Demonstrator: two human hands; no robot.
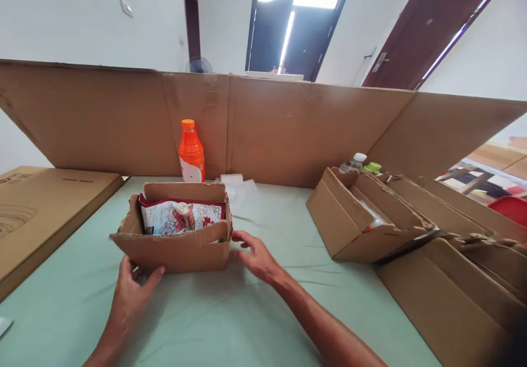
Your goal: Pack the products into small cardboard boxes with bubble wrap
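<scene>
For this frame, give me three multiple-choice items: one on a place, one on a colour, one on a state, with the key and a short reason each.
1. Where does the orange bottle stand?
A. behind the small cardboard box
B. inside that box
C. on the flat carton at the left

2. What colour is the table cover?
A. dark blue
B. pale green
C. red

3. How is the small cardboard box?
A. taped shut
B. crushed flat
C. open at the top, with a printed packet inside

Key:
1 A, the bottle stands upright by the cardboard wall, beyond the box.
2 B, the cloth under the left hand and right hand is pale green.
3 C, the packet shows above the rim.
</scene>
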